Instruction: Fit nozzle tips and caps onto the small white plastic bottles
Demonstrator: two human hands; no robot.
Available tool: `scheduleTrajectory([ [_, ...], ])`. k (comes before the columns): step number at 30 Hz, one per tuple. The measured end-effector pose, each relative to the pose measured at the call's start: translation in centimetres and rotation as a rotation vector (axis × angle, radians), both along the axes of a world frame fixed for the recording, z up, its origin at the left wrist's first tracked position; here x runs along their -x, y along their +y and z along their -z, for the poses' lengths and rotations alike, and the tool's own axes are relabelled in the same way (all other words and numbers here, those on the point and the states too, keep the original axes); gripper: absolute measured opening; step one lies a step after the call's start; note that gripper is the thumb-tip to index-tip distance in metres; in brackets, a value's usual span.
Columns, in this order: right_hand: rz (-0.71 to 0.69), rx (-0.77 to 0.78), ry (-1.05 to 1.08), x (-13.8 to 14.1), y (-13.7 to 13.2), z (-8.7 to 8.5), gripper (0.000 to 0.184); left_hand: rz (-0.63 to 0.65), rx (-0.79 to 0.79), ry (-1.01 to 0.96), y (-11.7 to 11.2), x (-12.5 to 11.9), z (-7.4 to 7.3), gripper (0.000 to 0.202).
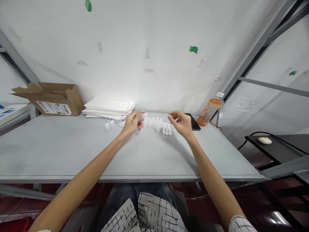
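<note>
1. Small white plastic bottle (144,116), tilted, sits in my left hand (131,124), fingers curled closed around it.
2. My right hand (181,124) is nearer the small white caps (167,129), its fingertips (172,116) pinched on a tiny white piece I can't identify.
3. Row of smooth white bottles (152,123) stands between my hands, running lengthwise across the grey table (72,154).
4. Stack of flat white mailers (108,108) lies behind my left hand.

Bright, flat light fills the view, with a hot glare on the white wall (127,87) just above the paper mailers (108,108). Shadows on the tabletop (60,154) stay faint. Wide-angle distortion bows the steel frame (256,54) near the edges, and the small white bottles (152,122) look soft.
</note>
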State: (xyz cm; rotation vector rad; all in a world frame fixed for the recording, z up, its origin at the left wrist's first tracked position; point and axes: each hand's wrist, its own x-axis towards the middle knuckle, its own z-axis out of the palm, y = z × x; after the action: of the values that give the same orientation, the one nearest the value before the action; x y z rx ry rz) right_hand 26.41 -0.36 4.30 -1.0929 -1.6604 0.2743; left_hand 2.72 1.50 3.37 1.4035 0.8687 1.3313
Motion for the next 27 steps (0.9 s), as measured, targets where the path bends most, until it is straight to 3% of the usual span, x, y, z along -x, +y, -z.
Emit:
scheduleTrajectory([
  [5,0.155,0.007,-0.235,-4.0,0.7,0.6,0.016,-0.005,-0.053,0.022,0.2,0.2,0.0,0.05],
  [12,0.172,0.177,-0.405,-6.9,1.5,1.4,0.016,-0.006,-0.068,0.052,0.2,0.2,0.2,0.046],
  [19,0.069,0.307,-0.427,-6.7,0.7,0.8,0.015,0.02,-0.084,0.088,0.0,0.1,0.2,0.044],
  [27,-0.18,0.554,-0.42,-4.9,-0.5,0.6,0.016,0.017,-0.104,0.124,0.2,0.0,0.6,0.045],
])
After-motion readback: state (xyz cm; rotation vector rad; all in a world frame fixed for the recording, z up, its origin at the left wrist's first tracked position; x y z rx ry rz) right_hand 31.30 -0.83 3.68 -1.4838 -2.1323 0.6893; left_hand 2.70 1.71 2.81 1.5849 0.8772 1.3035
